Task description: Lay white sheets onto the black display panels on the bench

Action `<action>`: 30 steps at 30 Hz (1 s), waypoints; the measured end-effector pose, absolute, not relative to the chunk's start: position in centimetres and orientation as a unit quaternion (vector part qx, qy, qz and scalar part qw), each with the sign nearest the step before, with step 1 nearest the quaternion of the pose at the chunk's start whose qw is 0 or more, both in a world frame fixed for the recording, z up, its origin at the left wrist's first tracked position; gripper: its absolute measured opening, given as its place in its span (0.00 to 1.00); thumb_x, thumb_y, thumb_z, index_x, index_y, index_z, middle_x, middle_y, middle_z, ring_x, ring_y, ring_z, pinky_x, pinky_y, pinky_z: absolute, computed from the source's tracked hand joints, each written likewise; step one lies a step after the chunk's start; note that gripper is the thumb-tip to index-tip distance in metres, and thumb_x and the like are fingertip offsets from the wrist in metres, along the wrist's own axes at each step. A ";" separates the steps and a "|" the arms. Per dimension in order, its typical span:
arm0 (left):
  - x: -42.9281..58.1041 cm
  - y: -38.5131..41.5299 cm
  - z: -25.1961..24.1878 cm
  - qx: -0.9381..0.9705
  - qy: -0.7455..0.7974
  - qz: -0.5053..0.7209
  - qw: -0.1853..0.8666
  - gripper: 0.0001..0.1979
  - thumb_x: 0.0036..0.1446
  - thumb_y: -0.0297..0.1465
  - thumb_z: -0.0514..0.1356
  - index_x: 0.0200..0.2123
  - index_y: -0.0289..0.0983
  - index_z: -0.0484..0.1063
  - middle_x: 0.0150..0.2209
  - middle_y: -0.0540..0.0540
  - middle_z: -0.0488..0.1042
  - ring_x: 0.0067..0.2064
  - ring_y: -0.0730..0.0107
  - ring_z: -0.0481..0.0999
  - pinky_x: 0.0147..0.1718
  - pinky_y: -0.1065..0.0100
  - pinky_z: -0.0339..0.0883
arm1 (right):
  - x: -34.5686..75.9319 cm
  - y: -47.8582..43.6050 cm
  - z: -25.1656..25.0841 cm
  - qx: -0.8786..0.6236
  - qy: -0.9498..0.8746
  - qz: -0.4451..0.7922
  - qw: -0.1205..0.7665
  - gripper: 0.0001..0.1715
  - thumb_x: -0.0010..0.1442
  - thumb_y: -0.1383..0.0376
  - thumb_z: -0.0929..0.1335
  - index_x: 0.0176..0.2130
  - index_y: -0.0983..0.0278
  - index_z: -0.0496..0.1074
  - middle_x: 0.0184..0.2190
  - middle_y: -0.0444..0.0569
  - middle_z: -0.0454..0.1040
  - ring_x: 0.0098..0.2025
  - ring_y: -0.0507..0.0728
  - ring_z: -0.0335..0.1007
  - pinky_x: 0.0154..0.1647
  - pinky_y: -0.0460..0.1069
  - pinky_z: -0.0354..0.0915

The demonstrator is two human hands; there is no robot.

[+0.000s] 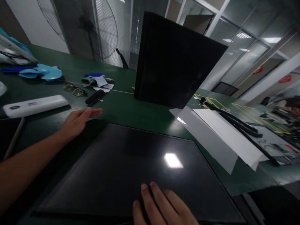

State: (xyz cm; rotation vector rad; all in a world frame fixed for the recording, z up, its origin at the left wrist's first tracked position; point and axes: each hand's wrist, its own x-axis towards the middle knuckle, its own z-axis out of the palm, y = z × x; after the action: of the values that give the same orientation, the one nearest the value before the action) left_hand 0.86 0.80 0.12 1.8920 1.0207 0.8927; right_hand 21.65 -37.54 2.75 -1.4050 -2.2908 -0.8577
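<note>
A dark flat screen panel (131, 162) lies face up on the green table (122, 109), with a ceiling light mirrored in its surface. My right hand (161, 207) is at the panel's near edge, fingers stretched out over the glass; whether the fingertips touch it I cannot tell. Beyond the panel's far left corner, my left hand (76, 123) is held just above the table with fingers extended and nothing in it. The nearest thing to that hand is a small black elongated object (95, 97).
A large black panel (173, 62) stands upright behind. Translucent and white sheets (225, 134) lie at right beside long black strips (234, 120). At left are glasses (75, 89), a white elongated device (36, 104), light-blue fan blades (41, 72) and cloth scraps (99, 80).
</note>
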 end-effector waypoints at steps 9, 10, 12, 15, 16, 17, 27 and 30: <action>0.2 0.6 -0.9 0.943 0.292 0.089 0.131 0.44 0.65 0.62 0.50 0.72 0.38 0.63 0.77 0.37 0.48 0.77 0.42 0.49 0.73 0.39 0.39 | 30.4 -25.8 5.3 -0.636 -0.771 -0.020 0.021 0.24 0.78 0.49 0.60 0.58 0.57 0.75 0.50 0.49 0.79 0.48 0.58 0.77 0.51 0.53 0.71; 0.3 0.4 -1.2 0.945 0.299 0.078 0.109 0.43 0.66 0.60 0.50 0.74 0.39 0.60 0.77 0.38 0.46 0.78 0.41 0.46 0.73 0.38 0.39 | 33.0 -24.6 6.0 -0.683 -0.729 -0.034 0.025 0.24 0.78 0.53 0.59 0.61 0.59 0.73 0.53 0.52 0.78 0.51 0.59 0.75 0.55 0.55 0.70; 0.4 -0.1 -1.6 0.938 0.325 0.072 0.090 0.41 0.68 0.58 0.49 0.76 0.42 0.57 0.78 0.40 0.46 0.78 0.40 0.45 0.72 0.37 0.41 | 38.5 -22.8 6.5 -0.775 -0.628 -0.068 0.039 0.27 0.78 0.55 0.57 0.65 0.65 0.70 0.61 0.60 0.71 0.61 0.64 0.69 0.65 0.62 0.63; 0.5 -1.3 -2.0 0.923 0.372 0.070 0.069 0.41 0.68 0.58 0.48 0.76 0.42 0.56 0.78 0.40 0.48 0.77 0.35 0.43 0.72 0.35 0.44 | 46.0 -22.3 4.9 -0.875 -0.475 -0.081 0.046 0.33 0.77 0.53 0.59 0.70 0.72 0.61 0.67 0.69 0.62 0.68 0.71 0.59 0.70 0.71 0.52; 0.6 -1.7 -2.1 0.919 0.384 0.067 0.058 0.42 0.68 0.59 0.47 0.76 0.41 0.55 0.78 0.39 0.47 0.77 0.33 0.42 0.71 0.34 0.44 | 48.0 -22.6 4.0 -0.895 -0.439 -0.070 0.044 0.36 0.77 0.50 0.61 0.71 0.71 0.60 0.67 0.69 0.61 0.69 0.72 0.59 0.69 0.71 0.54; 0.6 -2.1 -2.2 0.917 0.391 0.063 0.048 0.44 0.68 0.60 0.47 0.77 0.41 0.53 0.78 0.38 0.46 0.77 0.32 0.41 0.71 0.33 0.44 | 49.6 -22.9 3.0 -0.907 -0.415 -0.055 0.041 0.37 0.76 0.48 0.63 0.71 0.70 0.60 0.67 0.67 0.61 0.68 0.71 0.60 0.68 0.70 0.57; 1.4 -1.6 -1.4 0.917 0.397 0.029 0.036 0.47 0.67 0.63 0.47 0.78 0.43 0.47 0.79 0.39 0.41 0.78 0.36 0.40 0.72 0.37 0.44 | 50.6 -23.8 2.1 -0.939 -0.342 -0.034 0.014 0.27 0.76 0.56 0.61 0.61 0.73 0.71 0.52 0.71 0.74 0.55 0.73 0.74 0.52 0.64 0.69; 1.6 -1.2 -1.1 0.915 0.399 0.037 0.042 0.45 0.67 0.63 0.48 0.78 0.44 0.49 0.79 0.39 0.44 0.78 0.37 0.43 0.71 0.35 0.45 | 47.7 -24.8 4.6 -0.928 -0.371 -0.048 0.004 0.23 0.74 0.59 0.60 0.53 0.71 0.76 0.47 0.71 0.76 0.49 0.73 0.77 0.47 0.62 0.70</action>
State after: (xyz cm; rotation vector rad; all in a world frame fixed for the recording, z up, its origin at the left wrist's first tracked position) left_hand 1.58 -1.17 -1.11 2.7997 1.2219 0.1132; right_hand 47.74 -24.80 4.56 -2.9068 -1.1612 -0.1509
